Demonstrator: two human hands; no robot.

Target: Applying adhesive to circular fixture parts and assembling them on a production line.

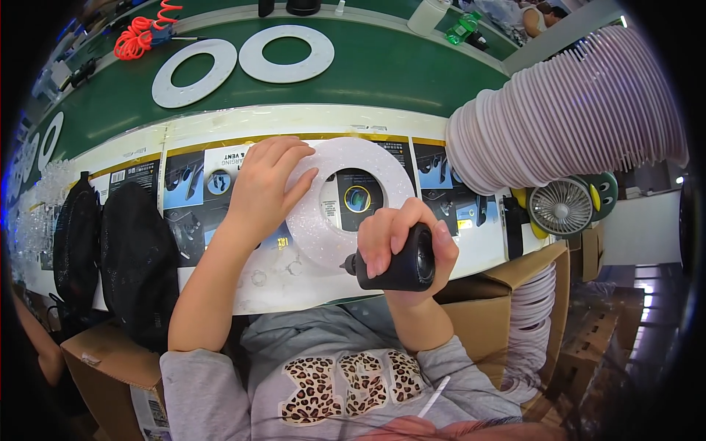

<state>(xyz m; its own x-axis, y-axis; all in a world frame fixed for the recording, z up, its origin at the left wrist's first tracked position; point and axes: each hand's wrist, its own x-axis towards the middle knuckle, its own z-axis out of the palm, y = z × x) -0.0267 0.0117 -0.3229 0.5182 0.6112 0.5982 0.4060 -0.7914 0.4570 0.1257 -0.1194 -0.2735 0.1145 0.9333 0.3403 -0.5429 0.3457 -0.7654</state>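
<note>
In the middle of the frame, a flat white sparkly ring (323,220) lies on the white counter (471,253), on top of some printed picture sheets (187,191). The person's left hand (263,187) rests flat on the left side of the ring, with the fingers spread and pressing down on it. The right hand (397,235) is closed tight around a short, fat black power tool (401,264), just below the ring. The little metal tip of the tool points left and sits right at the ring's lower edge. The two hands are apart, one on each side of the ring. In the upper left of the frame, two more flat white rings (243,62) lie side by side on a green belt (397,66), near a curly red cord (140,33). In the upper right, a long stack of pale ribbed rings (566,117) leans over the counter. Just below it sits a small round fan (560,207). On the left side, two black mesh covers (136,261) hang over the counter's edge. Brown cardboard boxes (110,367) stand at the bottom, beside the person's grey sleeves.
</note>
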